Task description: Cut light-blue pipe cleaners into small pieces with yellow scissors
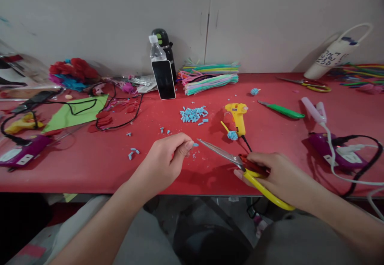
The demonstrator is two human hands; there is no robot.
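Note:
My right hand [277, 177] grips a pair of scissors [240, 163] with red and yellow handles near the front edge of the red table [90, 165]; the blades point left toward my left hand. My left hand [168, 157] hovers over the table with its fingers pinched together, a small blue piece [195, 145] at the fingertips. A pile of short blue cut pieces [193, 114] lies beyond, with a few strays scattered around. A yellow glue gun [237, 117] lies to the right of the pile, with a blue pom-pom on a yellow stick [231, 134] beside it.
A bundle of pastel pipe cleaners [210, 79] lies at the back by a water bottle with a phone [163, 79] leaning on it. Green-handled tool [283, 111], second scissors [312, 85], white glue gun [315, 113], purple power strips [340, 151], cables, green paper [75, 113] and paper flowers [72, 73] surround.

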